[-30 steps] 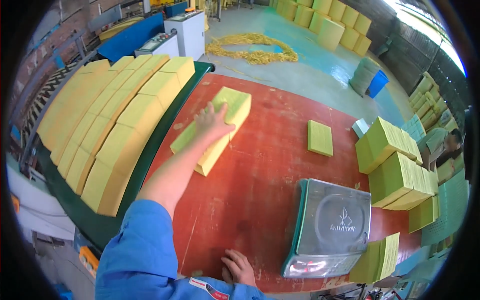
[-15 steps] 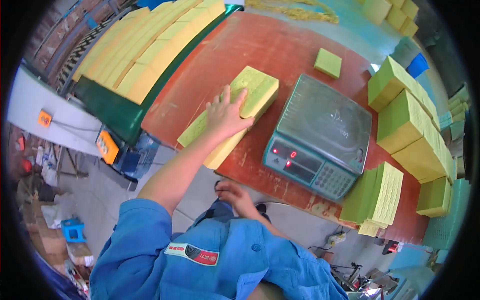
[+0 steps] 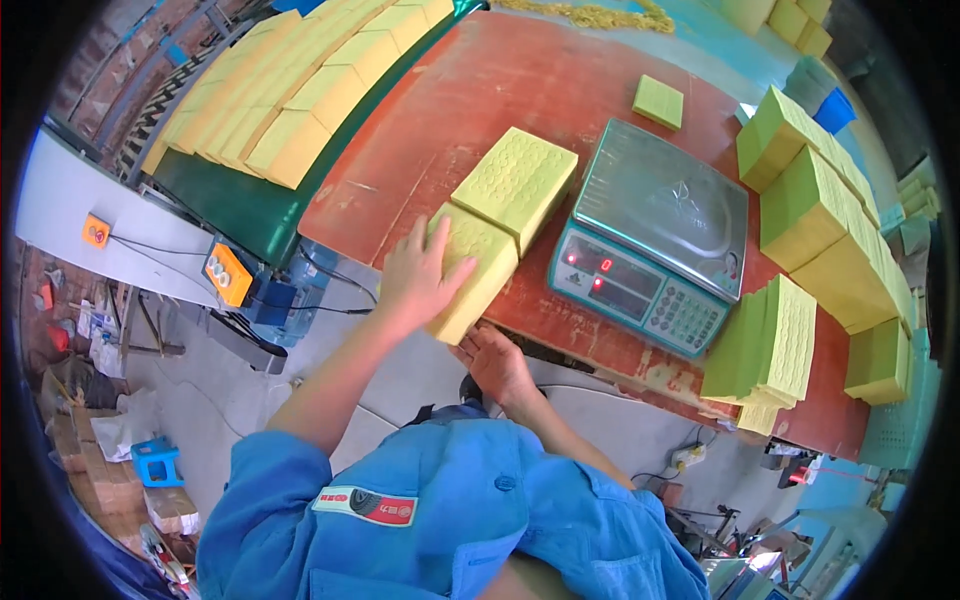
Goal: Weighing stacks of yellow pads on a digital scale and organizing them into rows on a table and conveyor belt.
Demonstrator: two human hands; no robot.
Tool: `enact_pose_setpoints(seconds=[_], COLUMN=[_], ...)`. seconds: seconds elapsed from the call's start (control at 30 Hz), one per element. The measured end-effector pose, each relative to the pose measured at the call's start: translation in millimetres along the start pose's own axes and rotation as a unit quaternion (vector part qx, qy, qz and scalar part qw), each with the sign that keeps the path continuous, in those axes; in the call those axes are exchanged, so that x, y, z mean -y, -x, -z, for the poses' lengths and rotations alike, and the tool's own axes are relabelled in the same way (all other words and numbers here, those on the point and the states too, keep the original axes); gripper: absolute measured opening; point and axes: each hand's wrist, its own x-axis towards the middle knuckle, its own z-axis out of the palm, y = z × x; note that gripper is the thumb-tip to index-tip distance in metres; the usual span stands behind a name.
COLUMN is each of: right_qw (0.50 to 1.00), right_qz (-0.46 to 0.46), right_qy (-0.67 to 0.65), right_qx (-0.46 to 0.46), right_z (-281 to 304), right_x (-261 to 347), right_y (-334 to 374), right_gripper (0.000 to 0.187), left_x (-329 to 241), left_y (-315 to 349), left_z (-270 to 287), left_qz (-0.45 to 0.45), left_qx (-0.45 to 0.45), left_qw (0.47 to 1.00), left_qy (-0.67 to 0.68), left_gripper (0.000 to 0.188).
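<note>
Embossed yellow blocks (image 3: 515,185) sit by the near edge of the scuffed red table (image 3: 570,75); the scale (image 3: 655,220) is teal and grey.

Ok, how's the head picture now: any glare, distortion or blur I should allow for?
Head view: pale sheen on the metal scale plate; fisheye distortion bows the edges of the red table; the left hand and the yellow stack under it look reasonably sharp, without obvious motion blur.
</note>
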Motion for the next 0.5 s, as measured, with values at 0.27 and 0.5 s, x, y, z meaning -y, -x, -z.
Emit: enact_pose_setpoints(seconds=[0.27,0.5], right_qw=[0.917,0.538], right_qz=[0.060,0.482], right_qy=[0.394,0.692], right_qx=[0.006,0.012], right_z=[-55.7,-139.1], right_x=[13.9,117.7], right_y=[47.7,96.1], right_gripper=[0.055,0.068], left_x=[57.0,-50.4], left_y=[58.6,1.3], left_z=[22.7,-11.1], left_qz=[0.301,0.053], left_qx=[0.087,0.087], left_qw=[0.678,0.591], left_qy=[0.665,0.800], left_gripper=[0.056,0.049])
